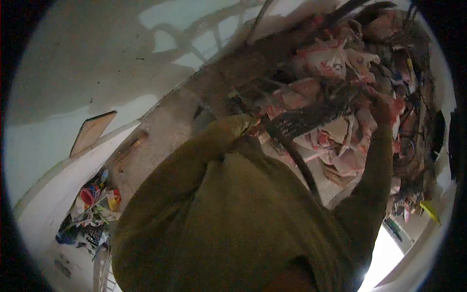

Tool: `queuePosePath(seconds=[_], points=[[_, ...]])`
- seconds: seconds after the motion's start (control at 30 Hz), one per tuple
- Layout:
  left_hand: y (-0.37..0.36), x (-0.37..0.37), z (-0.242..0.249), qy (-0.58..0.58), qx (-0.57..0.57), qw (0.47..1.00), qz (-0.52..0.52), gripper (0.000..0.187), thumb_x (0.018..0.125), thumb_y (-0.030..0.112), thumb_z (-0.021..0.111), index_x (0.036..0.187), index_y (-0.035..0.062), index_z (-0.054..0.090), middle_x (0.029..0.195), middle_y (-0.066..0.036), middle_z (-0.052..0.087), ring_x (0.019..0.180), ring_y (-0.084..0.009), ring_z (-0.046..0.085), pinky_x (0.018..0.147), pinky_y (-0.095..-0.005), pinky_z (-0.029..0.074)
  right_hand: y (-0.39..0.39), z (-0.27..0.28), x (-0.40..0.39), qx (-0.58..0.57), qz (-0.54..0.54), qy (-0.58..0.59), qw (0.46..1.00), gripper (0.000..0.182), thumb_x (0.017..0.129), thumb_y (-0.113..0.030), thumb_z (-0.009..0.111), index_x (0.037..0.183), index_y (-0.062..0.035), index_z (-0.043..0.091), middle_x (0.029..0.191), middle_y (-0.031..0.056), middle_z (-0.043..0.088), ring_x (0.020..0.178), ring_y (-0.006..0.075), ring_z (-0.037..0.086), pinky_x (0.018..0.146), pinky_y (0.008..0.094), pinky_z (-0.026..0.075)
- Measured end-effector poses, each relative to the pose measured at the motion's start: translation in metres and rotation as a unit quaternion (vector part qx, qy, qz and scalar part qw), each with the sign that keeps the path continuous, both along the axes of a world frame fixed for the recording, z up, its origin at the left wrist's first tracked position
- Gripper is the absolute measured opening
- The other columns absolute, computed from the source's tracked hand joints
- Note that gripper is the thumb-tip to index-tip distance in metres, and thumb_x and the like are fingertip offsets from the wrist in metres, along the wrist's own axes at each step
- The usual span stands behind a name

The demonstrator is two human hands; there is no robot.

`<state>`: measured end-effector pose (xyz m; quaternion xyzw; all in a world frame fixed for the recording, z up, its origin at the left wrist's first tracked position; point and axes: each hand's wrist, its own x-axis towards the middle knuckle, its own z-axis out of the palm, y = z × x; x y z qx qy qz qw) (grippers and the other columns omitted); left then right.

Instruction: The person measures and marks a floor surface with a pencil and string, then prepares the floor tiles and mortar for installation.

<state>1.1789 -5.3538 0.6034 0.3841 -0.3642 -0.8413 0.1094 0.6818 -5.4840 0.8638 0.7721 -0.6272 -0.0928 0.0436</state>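
A dark bundle of long thin strands or rods (318, 114) stretches between my two hands over a heap of torn sacks. At its near left end, my left hand (255, 125) is closed around it, mostly covered by the sleeve. My right hand (373, 96) grips the far right end, its fingers dim and partly hidden. From beside my left hand a dark curved strip (302, 168) hangs down toward my body. Beneath the bundle lie crumpled white and red sacks (335, 138). I cannot tell what the strands are made of.
More white and red sacks (323, 61) are piled ahead, against dark clutter on the right. A brown board (93, 132) leans on the pale wall at left. Mixed rubbish with a red tub (88, 196) lies low left. A yellow object (430, 212) is at far right.
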Motion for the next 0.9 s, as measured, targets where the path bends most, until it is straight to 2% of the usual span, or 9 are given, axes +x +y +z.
queuePosePath(seconds=[0.17, 0.33, 0.4, 0.5, 0.57, 0.63, 0.73, 0.77, 0.9], points=[[0.036, 0.128, -0.050, -0.065, -0.087, 0.993, -0.045, 0.044, 0.096, 0.040, 0.053, 0.127, 0.0075, 0.054, 0.103, -0.012, 0.065, 0.076, -0.0258, 0.063, 0.056, -0.0394, 0.051, 0.049, 0.045, 0.014, -0.086, 0.127, 0.023, 0.988, 0.058, 0.083, -0.027, 0.070, 0.135, -0.0095, 0.052, 0.129, 0.0123, 0.058, 0.119, 0.0323, 0.054, 0.102, 0.0416, 0.040], [0.096, 0.393, -0.149, -0.232, -0.094, 0.963, -0.103, 0.044, 0.096, 0.039, 0.053, 0.127, 0.0078, 0.054, 0.103, -0.012, 0.065, 0.076, -0.0259, 0.063, 0.056, -0.0394, 0.051, 0.177, 0.130, 0.170, -0.010, 0.149, 0.122, 0.981, 0.049, 0.089, -0.034, 0.065, 0.131, -0.0101, 0.057, 0.126, 0.0096, 0.061, 0.116, 0.0292, 0.056, 0.098, 0.0407, 0.042], [0.152, 0.509, -0.166, -0.298, -0.035, 0.949, -0.099, 0.044, 0.096, 0.039, 0.053, 0.127, 0.0079, 0.054, 0.103, -0.012, 0.065, 0.076, -0.0259, 0.063, 0.055, -0.0394, 0.051, 0.224, 0.128, 0.228, 0.032, 0.086, 0.092, 0.991, 0.046, 0.092, -0.037, 0.063, 0.129, -0.0104, 0.058, 0.125, 0.0085, 0.062, 0.114, 0.0280, 0.057, 0.097, 0.0404, 0.043], [0.243, 0.624, -0.150, -0.327, 0.068, 0.942, -0.021, 0.044, 0.096, 0.039, 0.053, 0.127, 0.0081, 0.054, 0.103, -0.011, 0.065, 0.076, -0.0260, 0.063, 0.055, -0.0394, 0.051, 0.284, 0.099, 0.280, 0.116, -0.197, -0.040, 0.973, 0.044, 0.092, -0.038, 0.062, 0.126, -0.0099, 0.060, 0.122, 0.0116, 0.063, 0.108, 0.0290, 0.061, 0.090, 0.0408, 0.046], [0.267, 0.642, -0.131, -0.300, 0.112, 0.946, 0.051, 0.044, 0.096, 0.039, 0.053, 0.128, 0.0082, 0.054, 0.103, -0.011, 0.064, 0.075, -0.0260, 0.063, 0.055, -0.0394, 0.050, 0.321, 0.075, 0.285, 0.109, -0.273, -0.053, 0.954, 0.043, 0.092, -0.039, 0.062, 0.123, -0.0093, 0.061, 0.121, 0.0135, 0.064, 0.106, 0.0298, 0.062, 0.087, 0.0413, 0.047], [0.270, 0.640, -0.123, -0.267, 0.141, 0.950, 0.084, 0.044, 0.096, 0.039, 0.053, 0.128, 0.0083, 0.054, 0.103, -0.011, 0.064, 0.075, -0.0260, 0.063, 0.054, -0.0394, 0.050, 0.343, 0.041, 0.274, 0.015, -0.188, -0.157, 0.970, 0.038, 0.097, -0.039, 0.050, 0.121, -0.0103, 0.057, 0.114, 0.0147, 0.063, 0.102, 0.0352, 0.063, 0.082, 0.0513, 0.051], [0.260, 0.639, -0.117, -0.228, 0.164, 0.954, 0.106, 0.044, 0.096, 0.039, 0.053, 0.128, 0.0085, 0.054, 0.103, -0.011, 0.064, 0.075, -0.0261, 0.063, 0.054, -0.0394, 0.050, 0.349, 0.011, 0.260, -0.110, -0.186, -0.157, 0.964, 0.035, 0.098, -0.038, 0.048, 0.120, -0.0130, 0.058, 0.108, 0.0155, 0.066, 0.095, 0.0363, 0.066, 0.077, 0.0498, 0.052], [0.250, 0.640, -0.115, -0.215, 0.167, 0.955, 0.115, 0.044, 0.096, 0.039, 0.053, 0.128, 0.0086, 0.054, 0.103, -0.011, 0.064, 0.075, -0.0261, 0.063, 0.054, -0.0394, 0.050, 0.346, 0.012, 0.259, -0.090, -0.263, -0.166, 0.946, 0.042, 0.093, -0.042, 0.059, 0.121, -0.0103, 0.061, 0.111, 0.0180, 0.066, 0.104, 0.0361, 0.062, 0.087, 0.0428, 0.048], [0.187, 0.637, -0.105, -0.153, 0.146, 0.966, 0.148, 0.043, 0.096, 0.039, 0.053, 0.128, 0.0088, 0.054, 0.103, -0.011, 0.064, 0.075, -0.0261, 0.062, 0.053, -0.0394, 0.050, 0.363, 0.020, 0.242, -0.089, -0.285, -0.142, 0.944, 0.037, 0.093, -0.038, 0.061, 0.119, -0.0114, 0.062, 0.109, 0.0181, 0.066, 0.104, 0.0346, 0.063, 0.086, 0.0419, 0.049]])
